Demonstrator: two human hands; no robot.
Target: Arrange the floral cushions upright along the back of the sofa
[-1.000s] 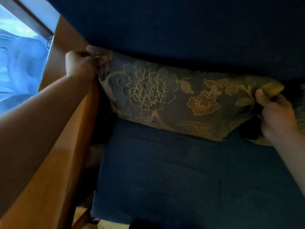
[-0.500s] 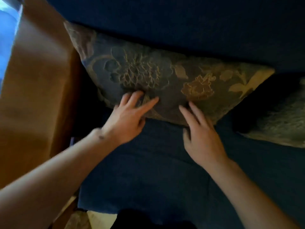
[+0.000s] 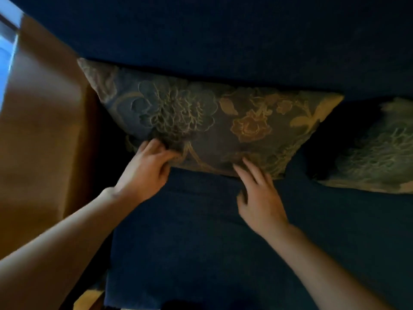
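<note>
A floral cushion [image 3: 201,117], dark grey-blue with gold and teal flowers, leans upright against the dark blue sofa back [image 3: 223,36] at the sofa's left end. My left hand [image 3: 147,168] presses on its lower left edge with the fingers curled into the fabric. My right hand [image 3: 259,193] lies flat with fingers spread, its tips touching the cushion's bottom edge near the middle. A second floral cushion [image 3: 375,151] lies further right, partly cut off by the frame edge.
The blue sofa seat [image 3: 201,253] stretches below the cushions. A wooden armrest [image 3: 44,135] borders the sofa on the left, with a bright window [image 3: 6,50] beyond it. A dark gap separates the two cushions.
A second ago both hands gripped the cushion's upper corners. They let go and dropped to its lower edge; since half a second ago my left fingers have curled into the fabric.
</note>
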